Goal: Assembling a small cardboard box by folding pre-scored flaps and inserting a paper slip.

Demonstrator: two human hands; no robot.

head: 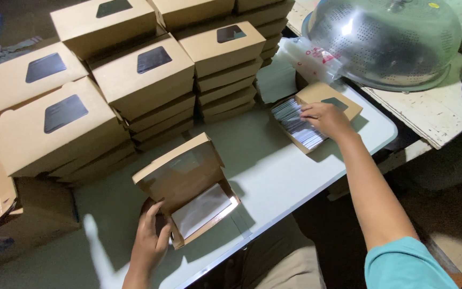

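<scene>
Landmark: the open kraft box (188,187), lid raised, a white liner sheet showing inside, standing at the near edge of the white desk (274,166).

Nearest me, the left hand (148,243) is against the box's near-left corner, fingers curled on the cardboard; its grip is narrow, steadying the box.

Beyond the box to the right, the right hand (324,118) rests fingers-down on a small tray of stacked cards (295,126). I cannot tell whether that grip has closed on a card.

Behind the box to the left, stacks of closed windowed boxes (151,75). Farthest right, an upturned metal colander (383,40).

I judge the step in hand is fetching an insert. The next move calls for separating a single card and carrying it back to the open box.
</scene>
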